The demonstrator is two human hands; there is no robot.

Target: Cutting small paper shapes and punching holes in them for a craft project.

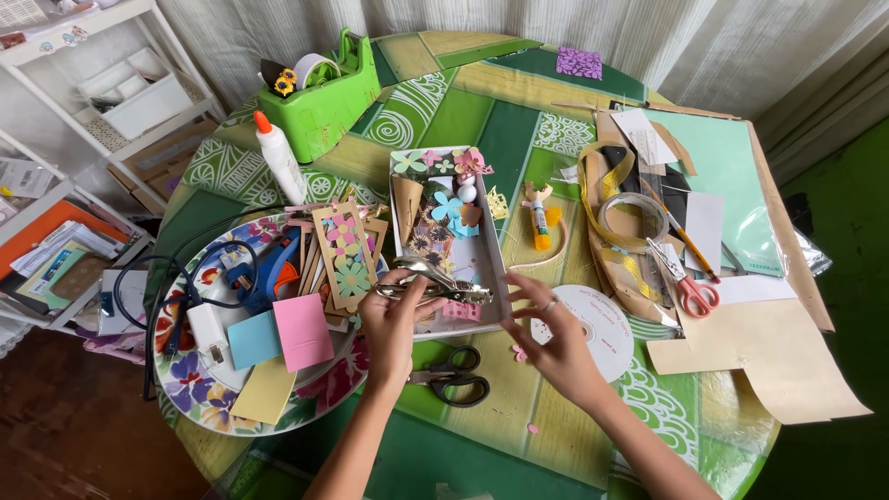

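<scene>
The left hand had its grip closed around a metal hole punch, holding it level over the near end of a shallow white tray. The right hand was just beside the punch tip; its fingers were spread and loose, holding nothing that could be seen clearly. A ring was on one finger of this hand.

The tray stood near the middle of the tabletop and held paper flowers in pink, blue and green. Under the right hand lay a white disc. Just below the left hand, toward the near edge of the tabletop, lay black-handled scissors.

To the left of the tray, a large flowered plate carried a blue glue gun, a cardboard panel with cut flowers and small sheets of coloured paper in pink, blue and yellow. Behind the plate stood a white glue bottle with an orange cap, and at the far left edge a green tape dispenser.

On the right side of the tabletop lay red-handled scissors, a yellow measuring tape, a glue stick, a light green paper sheet and brown card pieces. A purple patterned square lay at the far edge.
</scene>
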